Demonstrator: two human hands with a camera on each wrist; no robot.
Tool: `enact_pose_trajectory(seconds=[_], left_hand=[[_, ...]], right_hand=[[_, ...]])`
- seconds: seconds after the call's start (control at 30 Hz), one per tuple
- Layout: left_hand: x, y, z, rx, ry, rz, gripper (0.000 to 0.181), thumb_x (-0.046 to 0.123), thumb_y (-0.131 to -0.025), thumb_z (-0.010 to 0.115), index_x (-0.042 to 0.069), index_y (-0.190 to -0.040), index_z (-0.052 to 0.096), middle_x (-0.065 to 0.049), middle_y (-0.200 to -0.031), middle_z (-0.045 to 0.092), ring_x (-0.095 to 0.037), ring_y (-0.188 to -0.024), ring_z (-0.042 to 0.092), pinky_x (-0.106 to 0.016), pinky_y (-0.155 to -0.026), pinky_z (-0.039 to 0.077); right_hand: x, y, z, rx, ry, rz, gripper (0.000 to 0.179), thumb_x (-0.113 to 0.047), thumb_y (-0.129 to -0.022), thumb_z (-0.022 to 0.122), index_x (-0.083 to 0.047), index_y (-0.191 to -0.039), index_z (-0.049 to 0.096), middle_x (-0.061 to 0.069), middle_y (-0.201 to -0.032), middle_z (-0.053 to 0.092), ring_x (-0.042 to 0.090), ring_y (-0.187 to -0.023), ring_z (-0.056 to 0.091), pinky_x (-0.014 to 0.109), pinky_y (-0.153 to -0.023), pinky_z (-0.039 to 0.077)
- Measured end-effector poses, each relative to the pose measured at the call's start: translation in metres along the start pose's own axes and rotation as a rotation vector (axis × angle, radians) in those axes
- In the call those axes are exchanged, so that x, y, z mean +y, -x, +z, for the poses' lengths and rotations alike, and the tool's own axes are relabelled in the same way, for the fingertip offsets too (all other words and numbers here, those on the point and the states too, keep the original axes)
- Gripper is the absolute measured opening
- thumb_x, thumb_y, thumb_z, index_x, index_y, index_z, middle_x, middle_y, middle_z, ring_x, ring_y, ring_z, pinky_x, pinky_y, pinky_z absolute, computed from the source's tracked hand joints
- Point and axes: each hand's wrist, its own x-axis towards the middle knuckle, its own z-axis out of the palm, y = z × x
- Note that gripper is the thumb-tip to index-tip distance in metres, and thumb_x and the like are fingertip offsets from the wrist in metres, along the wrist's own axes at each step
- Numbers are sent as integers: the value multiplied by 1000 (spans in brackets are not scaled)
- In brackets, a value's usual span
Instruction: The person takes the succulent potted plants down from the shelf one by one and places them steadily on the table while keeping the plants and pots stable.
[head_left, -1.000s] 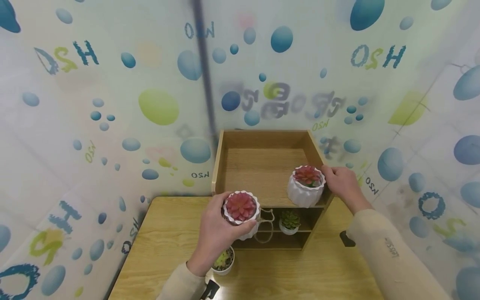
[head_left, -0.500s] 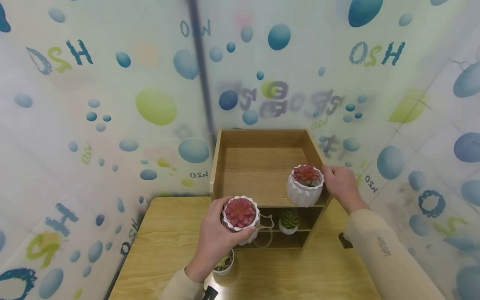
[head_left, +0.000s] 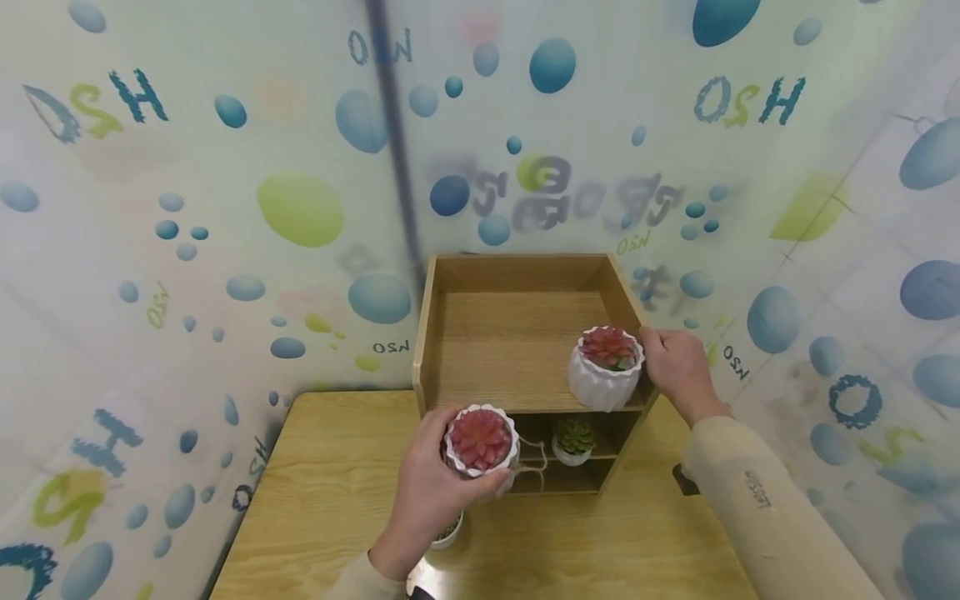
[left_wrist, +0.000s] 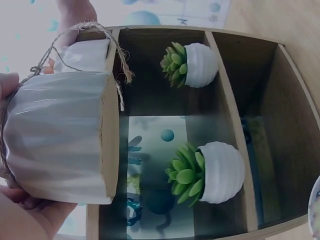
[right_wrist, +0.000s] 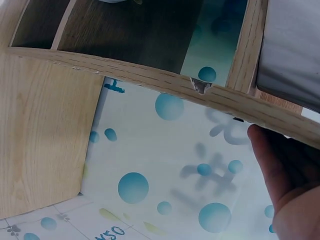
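Observation:
My left hand (head_left: 427,487) grips a white fluted pot (head_left: 483,479) holding a red succulent (head_left: 480,440), in front of the wooden shelf unit (head_left: 517,350). Twine (left_wrist: 70,31) is tied round this pot in the left wrist view, and its bare base faces the shelf. My right hand (head_left: 684,371) holds the edge of the unit's right side panel (right_wrist: 150,75), thumb at the top. Beside it, a matching white pot (head_left: 600,383) with a red succulent stands on the top deck, at the right front.
Two small white pots with green succulents (left_wrist: 186,175) stand on the middle shelf in the left wrist view. Another small pot (head_left: 448,537) sits on the wooden table (head_left: 337,467), mostly hidden by my left hand. A patterned curtain (head_left: 300,125) hangs behind.
My left hand has lowered the held pot slightly towards me, covering more of the small pot on the table. The right hand keeps its grip on the panel. The head view has shifted slightly.

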Motion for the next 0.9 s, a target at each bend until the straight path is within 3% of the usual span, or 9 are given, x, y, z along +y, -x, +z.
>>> enact_pose_trajectory(seconds=[0.43,0.7,0.9], left_hand=[[-7,11,9,-38,33,-44,81,30,-55,102,12,-126,66,9,-110,64,-11,-100,64,-36,-88,58],[-11,16,14,-51,8,-72,80,34,-56,102,11,-124,66,6,-108,64,-14,-99,63,-38,-88,58],[-14,21,19,-60,17,-86,81,33,-56,103,10,-125,66,7,-109,64,-13,-100,63,-37,-89,59]], right_hand=[[0,-1,1,7,-12,-1,59,-36,-109,38,-13,-55,45,3,-58,46,27,-71,52,34,-59,38],[2,-1,1,12,-32,-9,59,-36,-108,39,-13,-55,43,0,-53,39,25,-61,47,34,-55,36],[2,-1,1,18,-20,-23,59,-35,-108,39,-13,-54,43,0,-54,42,26,-67,50,34,-59,37]])
